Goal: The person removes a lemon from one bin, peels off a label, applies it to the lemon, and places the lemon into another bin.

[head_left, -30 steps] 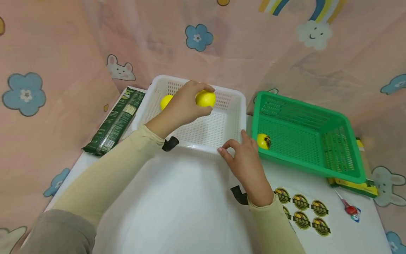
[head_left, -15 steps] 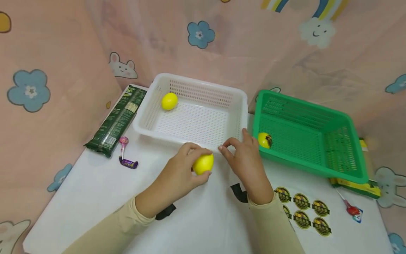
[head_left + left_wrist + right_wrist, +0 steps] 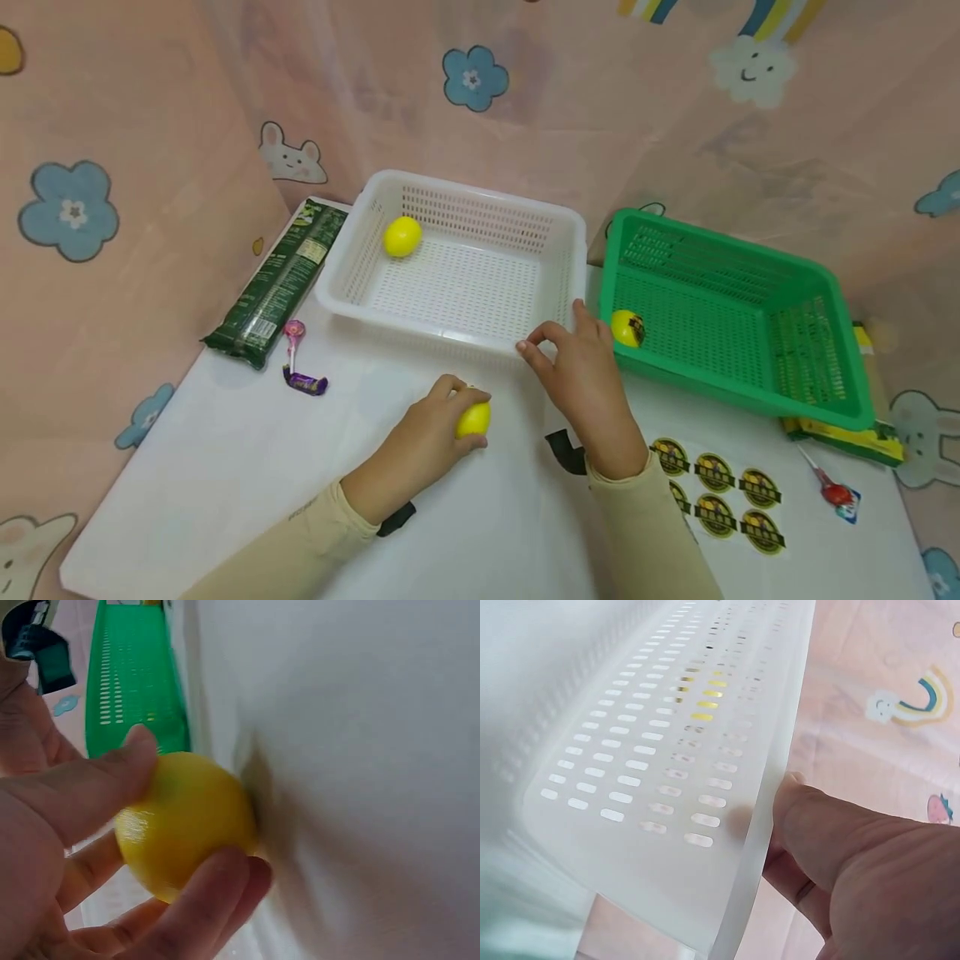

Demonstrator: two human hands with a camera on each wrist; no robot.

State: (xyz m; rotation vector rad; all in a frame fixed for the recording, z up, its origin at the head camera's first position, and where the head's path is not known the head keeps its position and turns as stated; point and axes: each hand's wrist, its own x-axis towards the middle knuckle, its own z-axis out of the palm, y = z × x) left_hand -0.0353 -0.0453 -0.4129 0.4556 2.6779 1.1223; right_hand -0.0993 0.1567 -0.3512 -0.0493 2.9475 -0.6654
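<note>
My left hand [image 3: 420, 446] holds a yellow lemon [image 3: 473, 418] between thumb and fingers, low over the white table in front of the white basket. In the left wrist view the thumb lies on one side of the lemon [image 3: 187, 821] and the fingertips on the other. A second lemon [image 3: 402, 237] rests in the back left of the white basket [image 3: 442, 332]. My right hand [image 3: 588, 392] pinches that basket's rim near its front right corner; the right wrist view has the thumb [image 3: 817, 817] against the rim. One lemon with a dark sticker [image 3: 627, 328] sits in the green basket [image 3: 720, 396].
A sheet of round black-and-yellow stickers [image 3: 715, 514] lies right of my right hand. At the far right are a red lollipop [image 3: 836, 493] and a yellow-green packet [image 3: 847, 437]. On the left lie a dark green packet [image 3: 279, 287], a pink lollipop [image 3: 294, 331] and a purple-wrapped candy [image 3: 305, 382].
My left hand has lifted one lemon out of the white basket and brought it toward me, down to the table in front. My right hand has stayed at the basket's corner.
</note>
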